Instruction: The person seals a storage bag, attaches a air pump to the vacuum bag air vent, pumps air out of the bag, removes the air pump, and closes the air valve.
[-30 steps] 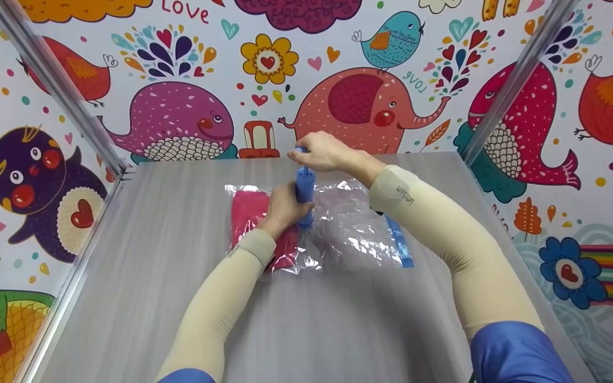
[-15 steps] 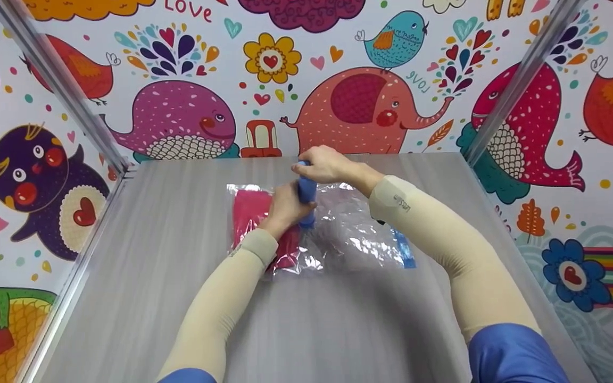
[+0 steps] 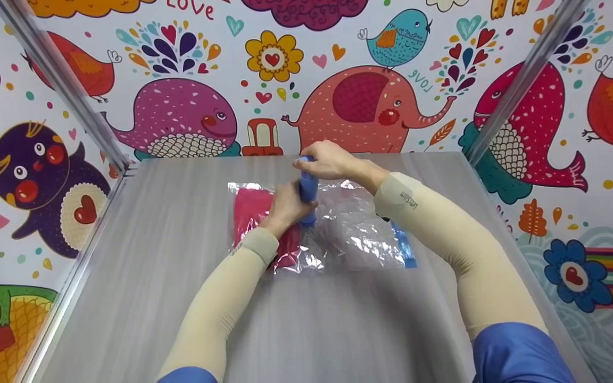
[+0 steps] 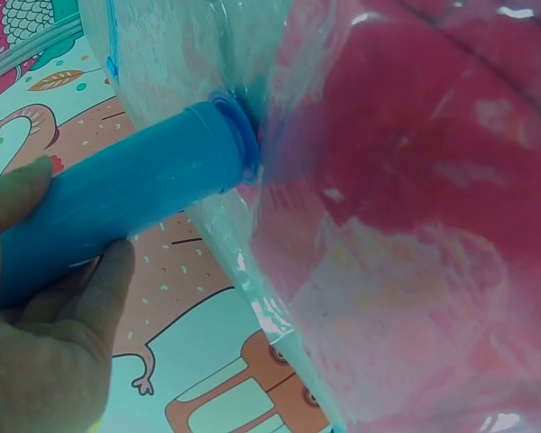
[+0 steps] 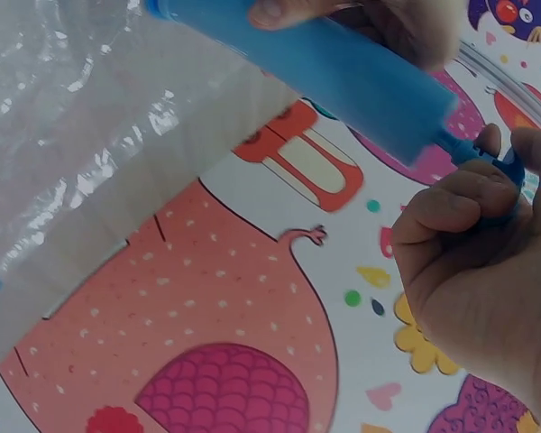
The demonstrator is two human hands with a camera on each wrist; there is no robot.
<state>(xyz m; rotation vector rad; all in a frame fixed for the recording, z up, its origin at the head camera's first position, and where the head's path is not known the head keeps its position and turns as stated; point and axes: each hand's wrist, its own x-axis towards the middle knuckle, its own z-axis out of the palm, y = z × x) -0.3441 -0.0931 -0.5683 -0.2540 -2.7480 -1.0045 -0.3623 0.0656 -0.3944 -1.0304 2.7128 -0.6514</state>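
Observation:
A blue hand pump (image 3: pixel 309 187) stands nearly upright on a clear plastic storage bag (image 3: pixel 362 231). In the left wrist view the foot of the pump barrel (image 4: pixel 135 185) meets the bag at a round blue valve (image 4: pixel 239 135). Folded pink-red cloth (image 3: pixel 250 210) fills the bag's left part, while the right part looks flat and wrinkled. My left hand (image 3: pixel 285 205) grips the barrel, fingers and thumb wrapped round it. Above it, my right hand (image 3: pixel 328 161) holds the pump handle (image 5: pixel 509 171); a short piece of rod shows in the right wrist view.
The bag lies on a grey wood-grain table (image 3: pixel 306 324), towards its back edge. A blue strip (image 3: pixel 405 247) runs along the bag's right end, partly behind the right sleeve (image 3: pixel 439 234). Printed walls (image 3: pixel 200 42) and metal posts (image 3: pixel 61 80) enclose the table.
My right hand has come down with the handle, and the rod seen above the barrel a second ago no longer shows in the head view. My left hand keeps its grip on the barrel.

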